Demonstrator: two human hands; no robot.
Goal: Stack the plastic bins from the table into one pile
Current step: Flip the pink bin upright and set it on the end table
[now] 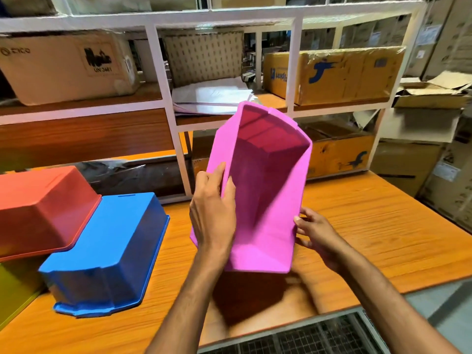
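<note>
I hold a pink plastic bin (265,190) above the middle of the orange table (370,226), tilted so its open inside faces me. My left hand (213,213) grips its left rim and my right hand (316,233) holds its lower right edge. On the left a blue bin (109,254) lies upside down on the table. Behind it a red bin (43,208) is upside down too, resting on a yellow-green bin (15,290) at the far left edge.
A white-framed shelf unit (163,80) stands at the back of the table with cardboard boxes (332,75) and papers (212,98). More cartons are piled at the right (429,118). A metal grate (306,338) lies below the table's near edge.
</note>
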